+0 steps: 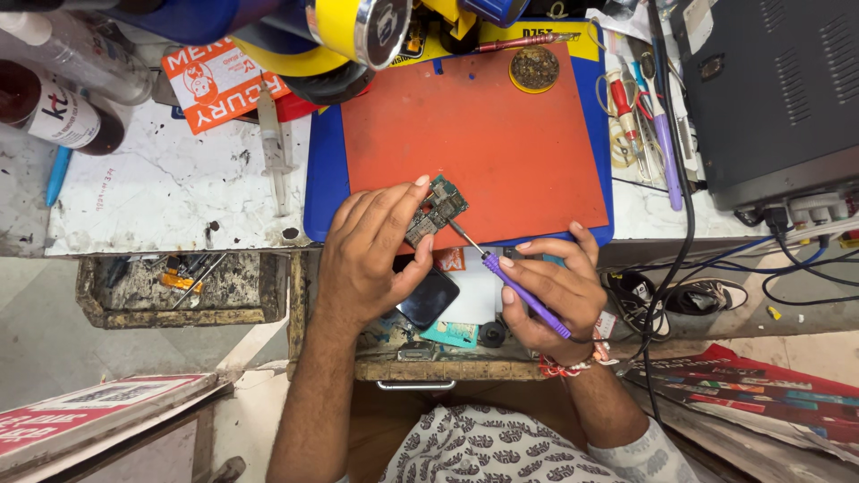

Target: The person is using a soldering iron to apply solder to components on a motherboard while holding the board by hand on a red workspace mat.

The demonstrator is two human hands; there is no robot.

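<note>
Left hand [367, 259] pinches a small circuit board [436, 210] at the near edge of the orange mat [501, 134], fingers clamped on its sides. Right hand [550, 291] is wrapped around a purple screwdriver [523, 291], tip touching the board. An open drawer [420, 358] sits below the bench [170, 188], just beneath both hands.

Red mat [501, 134] lies bare across its middle and right — open passage there. Far edge blocked by yellow tape roll [358, 31] and round tin [534, 68]. Right flank obstructed — hand tools [640, 116], black cable [682, 179], black case [769, 89].
</note>
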